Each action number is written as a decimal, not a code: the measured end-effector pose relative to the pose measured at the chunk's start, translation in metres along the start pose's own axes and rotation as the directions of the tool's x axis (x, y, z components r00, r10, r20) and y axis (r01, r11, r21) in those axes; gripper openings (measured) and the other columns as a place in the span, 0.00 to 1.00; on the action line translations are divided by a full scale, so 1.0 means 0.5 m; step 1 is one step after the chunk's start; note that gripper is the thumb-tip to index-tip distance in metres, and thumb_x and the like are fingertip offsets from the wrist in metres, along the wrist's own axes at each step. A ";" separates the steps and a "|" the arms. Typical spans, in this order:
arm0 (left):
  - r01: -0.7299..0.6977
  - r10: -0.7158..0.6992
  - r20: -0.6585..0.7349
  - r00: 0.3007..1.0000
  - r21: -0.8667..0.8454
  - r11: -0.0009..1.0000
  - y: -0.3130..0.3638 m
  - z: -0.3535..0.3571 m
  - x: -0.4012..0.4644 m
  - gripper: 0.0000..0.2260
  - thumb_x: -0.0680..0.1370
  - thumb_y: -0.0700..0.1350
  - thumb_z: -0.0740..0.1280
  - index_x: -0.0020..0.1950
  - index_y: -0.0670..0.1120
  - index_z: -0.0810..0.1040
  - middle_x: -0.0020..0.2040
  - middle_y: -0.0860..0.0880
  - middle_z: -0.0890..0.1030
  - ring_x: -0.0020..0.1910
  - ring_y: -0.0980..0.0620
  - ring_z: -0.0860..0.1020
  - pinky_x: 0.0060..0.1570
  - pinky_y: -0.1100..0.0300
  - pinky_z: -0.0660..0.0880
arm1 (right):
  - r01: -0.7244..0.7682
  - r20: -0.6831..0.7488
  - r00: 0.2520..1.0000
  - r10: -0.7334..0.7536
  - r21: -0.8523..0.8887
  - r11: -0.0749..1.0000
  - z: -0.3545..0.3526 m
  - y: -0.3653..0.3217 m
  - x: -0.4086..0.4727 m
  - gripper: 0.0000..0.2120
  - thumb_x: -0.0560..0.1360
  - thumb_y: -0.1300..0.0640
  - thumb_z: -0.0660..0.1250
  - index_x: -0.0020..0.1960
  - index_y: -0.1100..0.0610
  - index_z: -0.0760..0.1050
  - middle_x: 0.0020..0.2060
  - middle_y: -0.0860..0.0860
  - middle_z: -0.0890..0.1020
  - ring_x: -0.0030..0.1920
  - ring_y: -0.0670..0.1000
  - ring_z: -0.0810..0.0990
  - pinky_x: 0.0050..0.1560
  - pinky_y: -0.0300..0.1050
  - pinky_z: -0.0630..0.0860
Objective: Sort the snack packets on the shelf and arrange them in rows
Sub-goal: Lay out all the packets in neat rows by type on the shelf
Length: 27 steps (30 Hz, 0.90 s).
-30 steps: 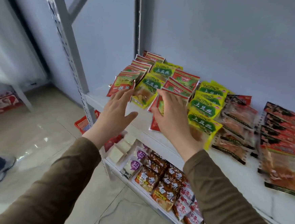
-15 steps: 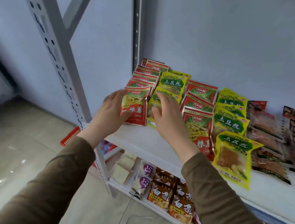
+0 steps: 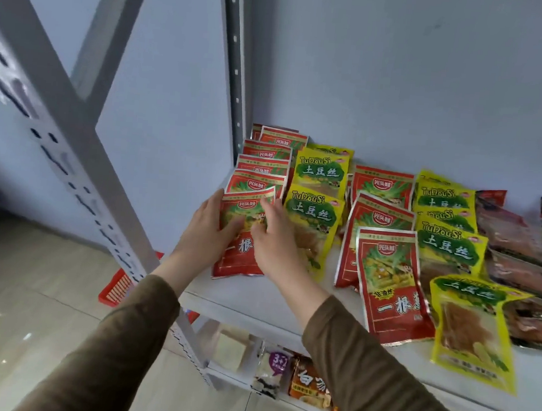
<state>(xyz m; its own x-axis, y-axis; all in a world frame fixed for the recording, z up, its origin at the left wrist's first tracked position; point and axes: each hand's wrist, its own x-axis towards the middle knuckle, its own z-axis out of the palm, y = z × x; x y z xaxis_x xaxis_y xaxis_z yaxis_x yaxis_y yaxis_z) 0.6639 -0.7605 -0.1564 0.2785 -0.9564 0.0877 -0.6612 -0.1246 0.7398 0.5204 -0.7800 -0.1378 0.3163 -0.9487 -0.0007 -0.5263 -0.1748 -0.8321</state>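
Observation:
Rows of snack packets lie on the white shelf. At the far left runs a row of red packets, and both hands rest on its front red packet. My left hand grips its left edge, thumb on its face. My right hand presses on its right side, fingers over the top corner. Beside it lies a row of yellow packets. Further right come a second row of red packets, a second row of yellow packets and dark brown packets.
A grey perforated upright stands close on the left, a second post in the back corner. The lower shelf holds orange packets and a white packet. A red basket sits on the floor.
The view has moved closer to the shelf. My right hand has shifted left from the yellow packet onto the front red packet, which my left hand still holds.

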 end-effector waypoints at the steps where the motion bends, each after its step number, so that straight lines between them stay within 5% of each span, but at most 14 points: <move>1: -0.020 0.020 -0.002 1.000 -0.004 1.000 -0.007 0.002 0.006 0.28 0.82 0.60 0.63 0.79 0.54 0.61 0.73 0.50 0.71 0.65 0.54 0.72 0.58 0.56 0.71 | -0.012 -0.003 1.000 0.012 -0.027 1.000 0.007 0.001 0.001 0.26 0.85 0.56 0.55 0.81 0.51 0.54 0.82 0.49 0.48 0.81 0.52 0.44 0.80 0.55 0.47; 5: -0.037 0.036 0.020 0.999 0.047 0.998 -0.032 0.003 0.021 0.29 0.83 0.57 0.63 0.82 0.53 0.58 0.79 0.51 0.65 0.75 0.47 0.66 0.73 0.44 0.66 | -0.035 -0.034 0.999 0.032 -0.078 0.996 0.025 -0.006 -0.002 0.24 0.85 0.57 0.54 0.80 0.55 0.56 0.81 0.48 0.52 0.79 0.54 0.48 0.78 0.53 0.47; 11: -0.119 0.118 0.020 0.993 0.062 0.991 -0.048 0.003 0.027 0.30 0.83 0.61 0.59 0.82 0.60 0.53 0.83 0.57 0.56 0.75 0.49 0.59 0.72 0.43 0.64 | -0.043 -0.111 0.993 0.042 0.000 0.999 0.037 -0.014 -0.002 0.23 0.83 0.58 0.56 0.78 0.51 0.60 0.77 0.47 0.61 0.76 0.56 0.56 0.77 0.55 0.57; 15: -0.096 0.095 0.013 0.995 0.060 0.994 -0.047 -0.003 0.039 0.31 0.80 0.68 0.56 0.80 0.66 0.49 0.84 0.51 0.53 0.79 0.41 0.57 0.74 0.38 0.60 | 0.000 -0.239 0.969 0.057 0.231 0.973 0.006 -0.029 0.024 0.20 0.85 0.56 0.56 0.76 0.51 0.62 0.68 0.46 0.72 0.71 0.50 0.70 0.69 0.53 0.72; 17: -0.066 0.066 0.007 0.998 0.050 0.997 -0.035 -0.004 0.055 0.33 0.78 0.71 0.55 0.79 0.65 0.48 0.84 0.50 0.53 0.81 0.41 0.56 0.75 0.38 0.60 | -0.004 -0.272 0.959 0.082 0.275 0.961 -0.009 -0.041 0.054 0.21 0.85 0.55 0.55 0.78 0.52 0.62 0.71 0.47 0.72 0.72 0.50 0.70 0.71 0.53 0.71; 20: -0.029 0.027 0.047 0.999 0.034 0.999 -0.016 0.000 0.074 0.37 0.77 0.72 0.58 0.82 0.62 0.47 0.83 0.50 0.56 0.79 0.44 0.63 0.71 0.40 0.67 | -0.032 -0.267 0.956 0.125 0.328 0.944 -0.019 -0.057 0.101 0.23 0.86 0.54 0.54 0.79 0.53 0.60 0.74 0.50 0.70 0.73 0.51 0.70 0.72 0.56 0.70; 24: -0.046 0.065 0.152 0.986 -0.125 0.991 -0.003 0.001 0.069 0.34 0.79 0.64 0.66 0.79 0.64 0.51 0.75 0.54 0.70 0.60 0.52 0.80 0.55 0.51 0.81 | -0.116 -0.206 0.954 0.218 0.415 0.902 -0.025 -0.056 0.132 0.21 0.85 0.54 0.56 0.78 0.53 0.62 0.70 0.51 0.74 0.66 0.51 0.76 0.66 0.55 0.75; 27: -0.010 0.017 0.138 0.990 -0.051 0.999 0.008 -0.014 0.083 0.37 0.79 0.65 0.64 0.81 0.62 0.48 0.81 0.51 0.61 0.73 0.45 0.72 0.65 0.39 0.76 | -0.139 -0.173 0.950 0.258 0.507 0.851 -0.032 -0.040 0.144 0.17 0.85 0.53 0.57 0.73 0.53 0.68 0.63 0.50 0.80 0.58 0.49 0.81 0.53 0.48 0.80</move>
<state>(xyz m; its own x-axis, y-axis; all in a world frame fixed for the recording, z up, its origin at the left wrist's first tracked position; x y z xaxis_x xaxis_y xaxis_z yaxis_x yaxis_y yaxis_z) 0.6777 -0.7988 -0.1450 0.1689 -0.9856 0.0073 -0.6276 -0.1019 0.7719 0.5413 -0.8488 -0.1122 0.0277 -0.9924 -0.1196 -0.0914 0.1166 -0.9890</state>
